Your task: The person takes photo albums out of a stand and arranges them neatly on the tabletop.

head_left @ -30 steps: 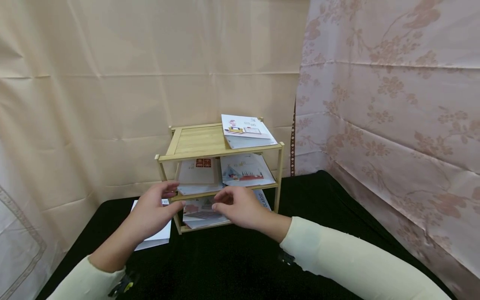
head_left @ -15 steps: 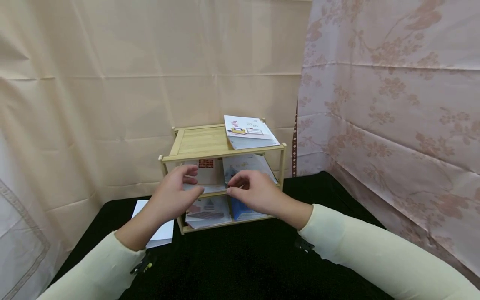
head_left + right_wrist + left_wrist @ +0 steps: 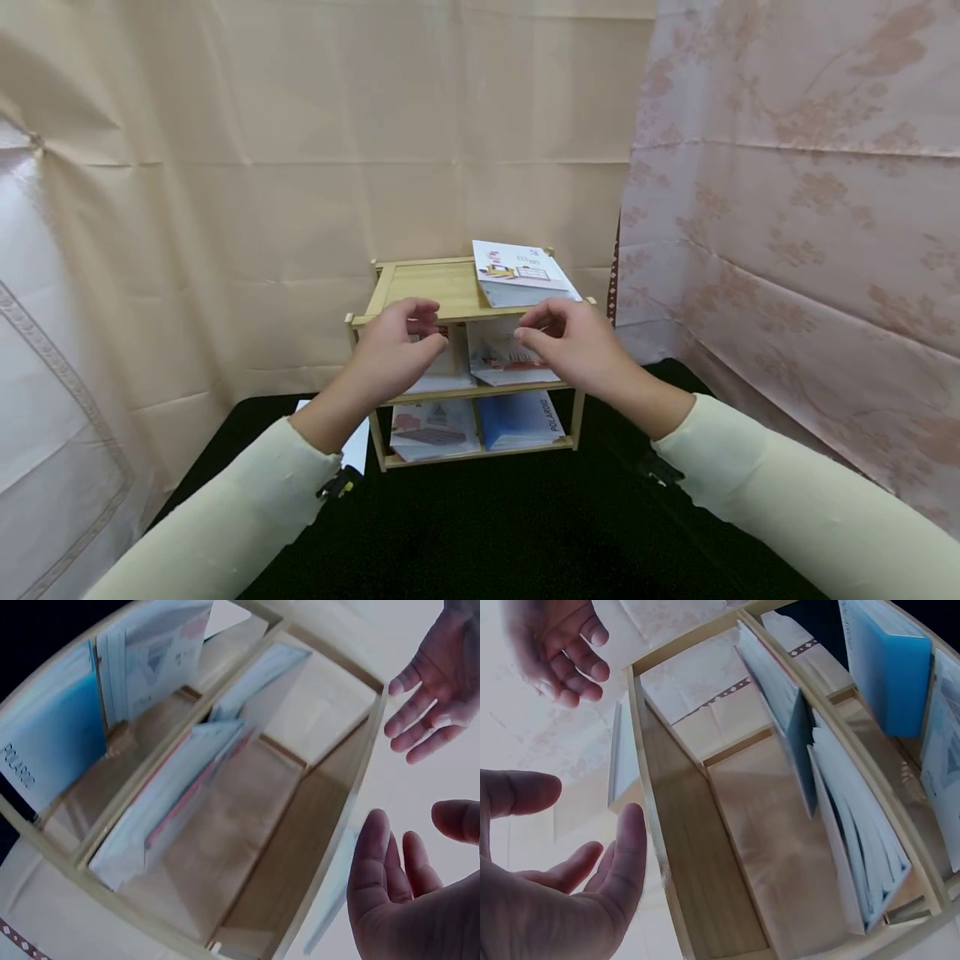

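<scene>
At frame centre, the left hand (image 3: pixel 390 354) and right hand (image 3: pixel 581 348) hover before the shelf's (image 3: pixel 442 287) top front edge, fingers loosely curled, grasping nothing, booklet (image 3: pixel 521 273) just above.

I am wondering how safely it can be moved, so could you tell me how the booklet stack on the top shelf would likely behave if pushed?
The booklet stack lies flat, so it should slide, not tip or roll. It overhangs the wooden rack edge at the front right, so a forward push could drop it. The thin covers look smooth; upper ones might slip apart.
</scene>
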`<state>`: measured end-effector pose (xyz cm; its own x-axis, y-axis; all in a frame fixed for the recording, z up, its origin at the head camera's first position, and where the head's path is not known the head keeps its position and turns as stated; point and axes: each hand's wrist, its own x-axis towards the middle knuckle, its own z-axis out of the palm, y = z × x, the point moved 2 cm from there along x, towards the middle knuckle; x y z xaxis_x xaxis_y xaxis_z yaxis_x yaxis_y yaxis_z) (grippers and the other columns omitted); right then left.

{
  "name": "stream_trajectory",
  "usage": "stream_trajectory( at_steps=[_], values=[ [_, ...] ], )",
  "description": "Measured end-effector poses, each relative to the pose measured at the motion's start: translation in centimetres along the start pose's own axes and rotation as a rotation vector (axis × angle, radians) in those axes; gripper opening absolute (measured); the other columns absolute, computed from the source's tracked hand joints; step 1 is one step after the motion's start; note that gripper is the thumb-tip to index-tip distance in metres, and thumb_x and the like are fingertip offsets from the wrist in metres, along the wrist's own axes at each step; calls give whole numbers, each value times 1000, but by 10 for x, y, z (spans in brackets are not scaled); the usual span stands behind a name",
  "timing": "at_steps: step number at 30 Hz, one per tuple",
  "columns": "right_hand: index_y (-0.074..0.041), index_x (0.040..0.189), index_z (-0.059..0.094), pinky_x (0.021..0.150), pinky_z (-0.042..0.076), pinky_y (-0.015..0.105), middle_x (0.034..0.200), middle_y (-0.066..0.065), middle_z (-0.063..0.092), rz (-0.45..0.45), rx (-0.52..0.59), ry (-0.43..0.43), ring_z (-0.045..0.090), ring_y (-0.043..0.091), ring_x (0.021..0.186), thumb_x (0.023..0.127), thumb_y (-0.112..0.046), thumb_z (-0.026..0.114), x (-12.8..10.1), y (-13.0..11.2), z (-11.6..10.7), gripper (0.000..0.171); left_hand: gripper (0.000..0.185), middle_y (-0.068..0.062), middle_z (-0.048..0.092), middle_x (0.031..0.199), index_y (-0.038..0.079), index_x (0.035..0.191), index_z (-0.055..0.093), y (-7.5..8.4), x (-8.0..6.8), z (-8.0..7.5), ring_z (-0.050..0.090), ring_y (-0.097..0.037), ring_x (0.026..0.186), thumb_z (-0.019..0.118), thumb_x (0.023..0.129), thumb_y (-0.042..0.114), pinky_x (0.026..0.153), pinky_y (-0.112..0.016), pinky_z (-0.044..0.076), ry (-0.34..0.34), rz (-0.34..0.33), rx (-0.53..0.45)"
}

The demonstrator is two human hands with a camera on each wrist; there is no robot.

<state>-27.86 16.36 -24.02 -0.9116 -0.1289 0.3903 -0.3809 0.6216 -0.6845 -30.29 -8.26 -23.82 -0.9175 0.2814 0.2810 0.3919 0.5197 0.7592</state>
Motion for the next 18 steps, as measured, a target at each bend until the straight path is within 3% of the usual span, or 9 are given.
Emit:
stream_trajectory(
  at_steps=[8,18],
  values=[
    [-8,104,71,70,50,32,95,9,70,-31,-4,140,61,21,83,97,-20,71,13,12,-19,15,51,-13,60,142,5,143,55,10,16,8,61,-27,130,63,94,16,106,-44,55,35,3,-75],
    [-6,110,69,70,52,30,107,11,69,39,-16,187,63,25,91,98,-25,69,23,19,-38,23,55,-14,56,146,7,145,53,21,34,14,57,-27,134,65,93,19,109,-44,53,13,-50,-77]
  ],
)
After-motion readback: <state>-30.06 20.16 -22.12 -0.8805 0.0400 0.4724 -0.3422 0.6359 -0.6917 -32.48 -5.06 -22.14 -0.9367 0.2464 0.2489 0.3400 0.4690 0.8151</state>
